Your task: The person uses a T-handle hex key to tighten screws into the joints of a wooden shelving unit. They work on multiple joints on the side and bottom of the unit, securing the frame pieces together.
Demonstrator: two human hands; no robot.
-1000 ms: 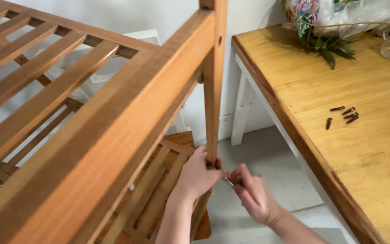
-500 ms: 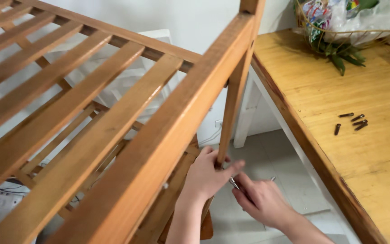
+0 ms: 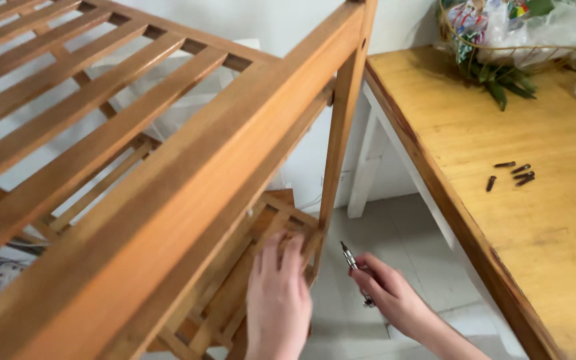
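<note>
Beside shelf point(image 3: 261, 253), right hand point(image 3: 395, 297) gripping screwdriver point(image 3: 356, 273)

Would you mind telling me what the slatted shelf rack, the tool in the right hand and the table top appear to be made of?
The slatted shelf rack looks like solid wood with a warm, smooth stain; grain lines show along its rails. The slim tool in the right hand seems to be metal, judging by its silvery glint. The table top appears to be yellowish wood, worn darker along its edge.

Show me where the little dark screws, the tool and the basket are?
dark screws point(image 3: 513, 175), head view, on the middle of the small cluster lying on the table.
tool point(image 3: 353, 265), head view, on its metal shaft above the right hand.
wire basket point(image 3: 501, 52), head view, on its front rim.
</note>
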